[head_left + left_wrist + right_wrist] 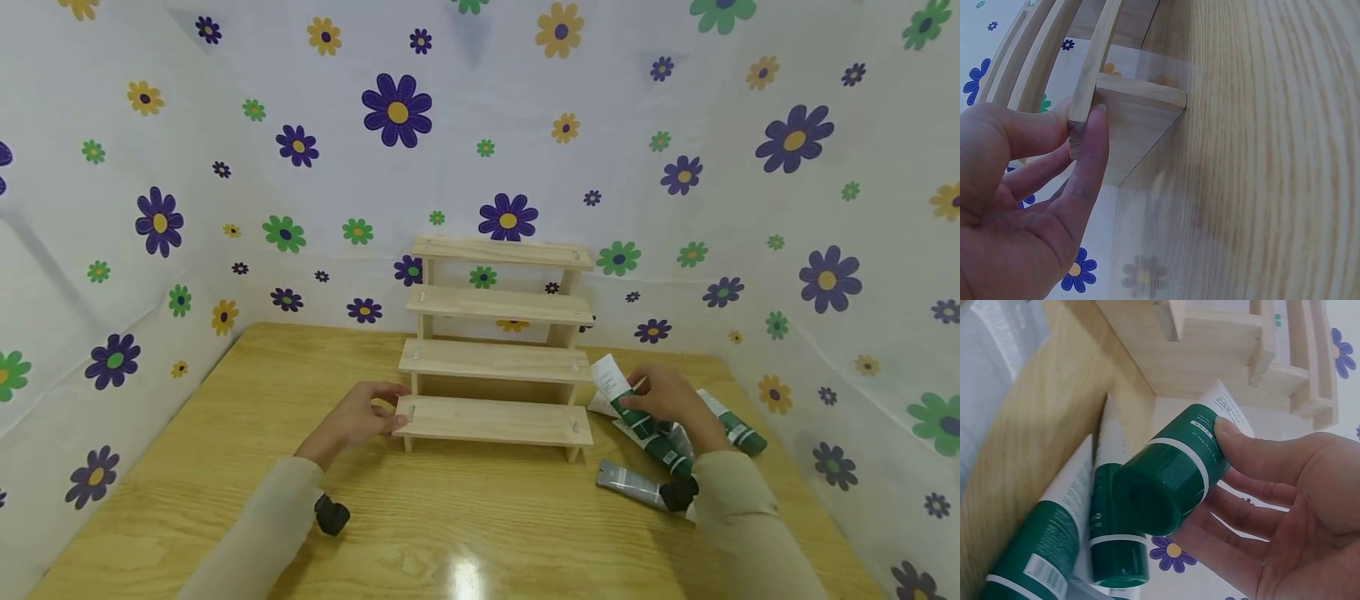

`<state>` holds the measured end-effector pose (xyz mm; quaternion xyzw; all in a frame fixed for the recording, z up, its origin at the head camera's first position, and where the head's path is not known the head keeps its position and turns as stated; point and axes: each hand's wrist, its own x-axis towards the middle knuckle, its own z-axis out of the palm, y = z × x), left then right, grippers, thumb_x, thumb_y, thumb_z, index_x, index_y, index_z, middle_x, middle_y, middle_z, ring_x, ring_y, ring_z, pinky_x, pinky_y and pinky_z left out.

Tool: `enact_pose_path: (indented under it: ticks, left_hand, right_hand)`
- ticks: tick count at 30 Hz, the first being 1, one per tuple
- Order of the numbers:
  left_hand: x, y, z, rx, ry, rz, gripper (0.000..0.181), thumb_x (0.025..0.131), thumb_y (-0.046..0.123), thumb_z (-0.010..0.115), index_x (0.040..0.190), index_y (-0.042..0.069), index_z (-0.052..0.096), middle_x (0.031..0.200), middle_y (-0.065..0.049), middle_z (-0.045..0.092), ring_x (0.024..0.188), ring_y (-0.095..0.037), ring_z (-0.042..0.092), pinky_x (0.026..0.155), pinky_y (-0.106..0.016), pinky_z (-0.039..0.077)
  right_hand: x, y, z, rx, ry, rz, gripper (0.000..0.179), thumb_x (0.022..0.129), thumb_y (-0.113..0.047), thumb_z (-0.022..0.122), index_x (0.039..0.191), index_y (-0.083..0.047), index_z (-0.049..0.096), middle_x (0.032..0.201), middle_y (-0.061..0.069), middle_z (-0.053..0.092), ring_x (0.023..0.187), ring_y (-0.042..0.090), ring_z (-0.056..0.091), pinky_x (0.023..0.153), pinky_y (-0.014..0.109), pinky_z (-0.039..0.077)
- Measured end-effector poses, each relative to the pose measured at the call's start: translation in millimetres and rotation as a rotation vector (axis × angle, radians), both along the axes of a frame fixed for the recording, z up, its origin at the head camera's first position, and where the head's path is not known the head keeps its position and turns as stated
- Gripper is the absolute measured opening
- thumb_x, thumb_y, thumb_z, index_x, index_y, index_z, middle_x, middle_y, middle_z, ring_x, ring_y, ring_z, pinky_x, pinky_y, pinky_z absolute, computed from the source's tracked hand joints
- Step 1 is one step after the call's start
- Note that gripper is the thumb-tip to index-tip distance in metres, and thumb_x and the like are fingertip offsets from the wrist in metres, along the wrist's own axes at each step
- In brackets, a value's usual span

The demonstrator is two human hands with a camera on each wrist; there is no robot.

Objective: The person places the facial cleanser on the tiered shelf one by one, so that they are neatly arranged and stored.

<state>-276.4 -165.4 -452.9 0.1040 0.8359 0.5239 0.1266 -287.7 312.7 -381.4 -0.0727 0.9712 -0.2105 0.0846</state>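
Note:
A four-step wooden display stand (491, 417) stands on the table against the back. My left hand (363, 421) pinches the left end of its lowest step between thumb and fingers, as the left wrist view shows close up. On the stand's right, my right hand (670, 398) holds a green and white squeeze tube (1175, 459) between thumb and fingers. The tube is tilted, with its broad green cap toward the right wrist camera and its white flat end pointing away. More green and white tubes (1116, 515) lie just below that hand.
Another green and white tube (735, 423) lies farther right on the table. A grey tube (630, 482) lies nearer the front, partly hidden by the right wrist camera. Flower-patterned white cloth (300, 183) encloses the wooden table (420, 533) at the back and sides.

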Motion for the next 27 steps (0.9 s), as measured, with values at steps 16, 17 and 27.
enact_pose_path:
  ticks: [16,17,27]
  left_hand:
    - [-4.5,-1.7,-5.3,-0.014,-0.001,-0.010,0.050,0.094,0.004,0.073,0.141,-0.004,0.056,0.127,-0.026,0.058,0.088,-0.018,0.071,0.076,-0.036,0.065]
    - [-4.5,-1.7,-5.5,-0.016,-0.001,-0.012,0.051,0.095,0.004,0.072,0.142,-0.004,0.055,0.127,-0.026,0.058,0.089,-0.018,0.071,0.076,-0.037,0.065]
    - [-4.8,-2.5,-5.5,-0.025,-0.003,-0.004,0.050,0.095,0.004,0.073,0.141,-0.002,0.056,0.129,-0.026,0.057,0.090,-0.019,0.071,0.077,-0.036,0.065]
  right_hand:
    - [-4.1,7.5,16.5,-0.031,0.037,-0.097,0.043,0.096,-0.022,0.072,0.124,0.008,0.058,0.124,0.036,0.065,0.100,0.041,0.068,0.082,0.048,0.062]
    - [-4.5,7.2,17.9,-0.030,0.045,-0.102,0.044,0.097,-0.022,0.072,0.125,0.009,0.058,0.125,0.036,0.064,0.102,0.043,0.067,0.084,0.049,0.062]
    - [-8.6,5.2,30.8,-0.063,0.127,-0.139,0.049,0.099,-0.021,0.069,0.131,0.012,0.053,0.126,0.037,0.063,0.107,0.047,0.066,0.086,0.051,0.061]
